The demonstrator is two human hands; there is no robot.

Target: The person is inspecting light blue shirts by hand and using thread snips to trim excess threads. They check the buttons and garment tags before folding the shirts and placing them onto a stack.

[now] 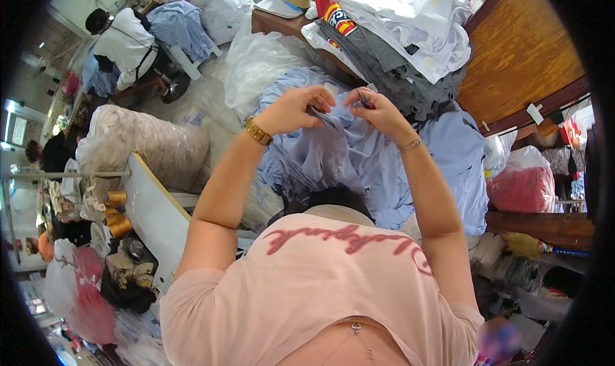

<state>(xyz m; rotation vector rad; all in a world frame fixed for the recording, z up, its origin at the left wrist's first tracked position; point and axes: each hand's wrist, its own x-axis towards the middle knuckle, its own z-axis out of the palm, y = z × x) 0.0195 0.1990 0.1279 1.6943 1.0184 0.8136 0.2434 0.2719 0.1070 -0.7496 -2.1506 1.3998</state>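
Note:
My left hand (306, 108), a gold watch at its wrist, pinches the edge of a light blue garment (349, 151) in front of me. Close by on the right is my right hand (379, 115), its fingers curled together over the same cloth. A small dark thing shows between those fingers, too small to name. The garment hangs down in folds toward my lap and merges with a large heap of light blue clothes (451, 167) on the right.
Grey garments (397, 65) and white shirts (410, 23) are stacked on the table beyond my hands. Clear plastic (256, 65) lies at the far left. A stuffed sack (144, 142) and a white machine table (150, 212) with thread cones (116, 215) stand left. Another person (128, 49) bends over blue cloth.

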